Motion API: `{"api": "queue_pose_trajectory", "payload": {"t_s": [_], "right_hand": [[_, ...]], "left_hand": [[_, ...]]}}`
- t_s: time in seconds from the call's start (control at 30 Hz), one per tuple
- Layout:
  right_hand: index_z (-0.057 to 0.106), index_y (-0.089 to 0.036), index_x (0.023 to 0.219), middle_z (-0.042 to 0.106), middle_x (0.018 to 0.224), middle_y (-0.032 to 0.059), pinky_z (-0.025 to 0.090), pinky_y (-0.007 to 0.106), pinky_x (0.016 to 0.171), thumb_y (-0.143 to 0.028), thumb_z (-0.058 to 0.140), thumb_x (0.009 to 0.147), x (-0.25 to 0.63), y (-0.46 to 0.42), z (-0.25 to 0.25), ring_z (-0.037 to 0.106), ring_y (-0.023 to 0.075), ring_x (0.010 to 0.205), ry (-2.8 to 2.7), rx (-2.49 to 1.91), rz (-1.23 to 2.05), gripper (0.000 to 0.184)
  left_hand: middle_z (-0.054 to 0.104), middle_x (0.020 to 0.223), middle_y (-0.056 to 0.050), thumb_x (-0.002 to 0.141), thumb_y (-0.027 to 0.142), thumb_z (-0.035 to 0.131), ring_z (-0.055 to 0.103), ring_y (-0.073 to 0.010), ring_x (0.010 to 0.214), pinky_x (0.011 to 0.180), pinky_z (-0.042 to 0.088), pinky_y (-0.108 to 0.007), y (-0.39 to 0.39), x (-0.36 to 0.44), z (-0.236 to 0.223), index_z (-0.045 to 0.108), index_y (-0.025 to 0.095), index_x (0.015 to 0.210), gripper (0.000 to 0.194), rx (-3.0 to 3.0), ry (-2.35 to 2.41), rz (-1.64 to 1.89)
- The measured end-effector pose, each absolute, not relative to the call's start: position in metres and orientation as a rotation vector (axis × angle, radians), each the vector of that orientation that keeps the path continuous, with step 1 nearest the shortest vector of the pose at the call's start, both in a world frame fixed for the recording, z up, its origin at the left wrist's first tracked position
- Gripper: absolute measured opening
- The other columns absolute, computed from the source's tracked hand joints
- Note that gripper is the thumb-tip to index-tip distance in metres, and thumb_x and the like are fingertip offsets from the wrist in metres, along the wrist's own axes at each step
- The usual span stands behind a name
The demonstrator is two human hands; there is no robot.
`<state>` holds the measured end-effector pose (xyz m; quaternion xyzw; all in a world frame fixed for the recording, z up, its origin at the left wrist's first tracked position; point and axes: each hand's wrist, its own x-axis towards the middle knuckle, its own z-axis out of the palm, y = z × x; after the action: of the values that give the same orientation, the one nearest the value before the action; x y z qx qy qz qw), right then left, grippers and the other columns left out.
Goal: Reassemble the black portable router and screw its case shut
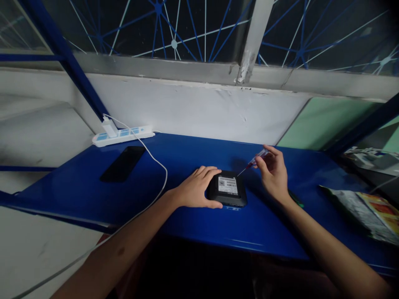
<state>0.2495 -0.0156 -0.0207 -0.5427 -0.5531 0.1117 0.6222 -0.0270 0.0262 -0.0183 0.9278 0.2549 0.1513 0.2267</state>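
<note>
A flat black box-shaped device [241, 197] with a white printed label [228, 185] lies on the blue table. My left hand [199, 187] grips its left side, fingers on the far edge and thumb at the near edge. In my right hand [274, 170] is a screwdriver [256, 158] with a clear handle, pinched between thumb and fingers. Its thin shaft slants down to the left, and the tip is at the device's far right corner. Whether the tip sits in a screw is too small to tell.
A black phone [123, 164] lies to the left on the blue table [193, 226]. Behind it stands a white power strip [124, 136] with a charger [109, 126]; its white cable [160, 164] runs toward me past my left arm. A shiny packet [358, 207] lies at right.
</note>
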Motion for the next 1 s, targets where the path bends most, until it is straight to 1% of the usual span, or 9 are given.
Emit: {"api": "queue_pose_trajectory", "payload": {"t_s": [0.1, 0.3, 0.4, 0.5, 0.57, 0.73, 0.8, 0.9, 1.0], "right_hand": [[0.056, -0.03, 0.128, 0.061, 0.089, -0.0013, 0.057, 0.037, 0.07, -0.037, 0.071, 0.088, 0.249, -0.015, -0.019, 0.064, 0.0148, 0.07, -1.244, -1.231, 0.273, 0.043], [0.063, -0.027, 0.107, 0.062, 0.077, -0.0033, 0.055, 0.032, 0.062, -0.037, 0.074, 0.086, 0.248, -0.016, -0.01, 0.063, 0.0142, 0.063, -1.169, -1.136, 0.238, 0.025], [0.064, -0.027, 0.108, 0.065, 0.082, -0.0016, 0.058, 0.033, 0.065, -0.037, 0.073, 0.087, 0.246, -0.017, -0.008, 0.068, 0.0155, 0.07, -1.173, -1.124, 0.25, 0.025], [0.063, -0.027, 0.116, 0.071, 0.097, 0.0025, 0.061, 0.036, 0.072, -0.038, 0.066, 0.093, 0.244, -0.019, -0.008, 0.073, 0.018, 0.082, -1.194, -1.117, 0.316, 0.026], [0.062, -0.028, 0.12, 0.071, 0.102, 0.0035, 0.062, 0.037, 0.074, -0.039, 0.062, 0.095, 0.243, -0.019, -0.009, 0.074, 0.0177, 0.083, -1.2, -1.11, 0.358, 0.027], [0.064, -0.027, 0.11, 0.063, 0.078, -0.0028, 0.059, 0.03, 0.065, -0.041, 0.068, 0.091, 0.244, -0.017, -0.009, 0.065, 0.013, 0.066, -1.183, -1.11, 0.298, 0.024], [0.064, -0.027, 0.105, 0.061, 0.076, -0.0034, 0.058, 0.029, 0.062, -0.041, 0.071, 0.089, 0.246, -0.016, -0.009, 0.063, 0.0123, 0.064, -1.167, -1.126, 0.262, 0.023], [0.064, -0.027, 0.11, 0.064, 0.085, -0.0012, 0.06, 0.031, 0.067, -0.039, 0.07, 0.089, 0.245, -0.017, -0.008, 0.069, 0.0144, 0.072, -1.17, -1.143, 0.263, 0.025], [0.062, -0.027, 0.119, 0.068, 0.101, 0.0032, 0.062, 0.035, 0.074, -0.039, 0.063, 0.094, 0.243, -0.019, -0.008, 0.073, 0.0175, 0.083, -1.185, -1.13, 0.337, 0.027]], "left_hand": [[0.041, 0.154, -0.017, 0.069, 0.071, 0.076, 0.039, -0.0414, 0.139, 0.115, 0.036, -0.061, 0.027, -0.028, -0.02, 0.035, 0.021, 0.152, 0.106, 2.552, 0.705, 0.423], [0.041, 0.154, -0.017, 0.069, 0.071, 0.077, 0.04, -0.0409, 0.139, 0.115, 0.036, -0.061, 0.026, -0.028, -0.019, 0.034, 0.02, 0.152, 0.106, 2.564, 0.715, 0.408], [0.042, 0.154, -0.016, 0.068, 0.07, 0.078, 0.041, -0.0404, 0.139, 0.115, 0.037, -0.059, 0.026, -0.028, -0.017, 0.035, 0.02, 0.151, 0.106, 2.563, 0.725, 0.403], [0.043, 0.154, -0.017, 0.068, 0.069, 0.079, 0.041, -0.0401, 0.139, 0.115, 0.037, -0.059, 0.025, -0.028, -0.016, 0.036, 0.019, 0.151, 0.106, 2.564, 0.732, 0.399], [0.043, 0.154, -0.017, 0.068, 0.069, 0.079, 0.041, -0.0402, 0.14, 0.116, 0.036, -0.059, 0.025, -0.028, -0.016, 0.036, 0.02, 0.151, 0.106, 2.567, 0.733, 0.404], [0.044, 0.153, -0.017, 0.068, 0.07, 0.079, 0.042, -0.0405, 0.14, 0.115, 0.037, -0.059, 0.025, -0.027, -0.015, 0.037, 0.022, 0.151, 0.105, 2.558, 0.726, 0.416], [0.044, 0.153, -0.016, 0.067, 0.07, 0.079, 0.041, -0.0405, 0.139, 0.115, 0.036, -0.06, 0.025, -0.027, -0.015, 0.037, 0.022, 0.151, 0.105, 2.553, 0.728, 0.414], [0.043, 0.154, -0.017, 0.067, 0.07, 0.079, 0.04, -0.0406, 0.14, 0.116, 0.036, -0.06, 0.026, -0.028, -0.017, 0.036, 0.02, 0.151, 0.107, 2.552, 0.731, 0.398], [0.04, 0.154, -0.018, 0.068, 0.071, 0.078, 0.038, -0.0422, 0.14, 0.116, 0.035, -0.063, 0.026, -0.028, -0.018, 0.034, 0.02, 0.152, 0.108, 2.554, 0.725, 0.389]]}}
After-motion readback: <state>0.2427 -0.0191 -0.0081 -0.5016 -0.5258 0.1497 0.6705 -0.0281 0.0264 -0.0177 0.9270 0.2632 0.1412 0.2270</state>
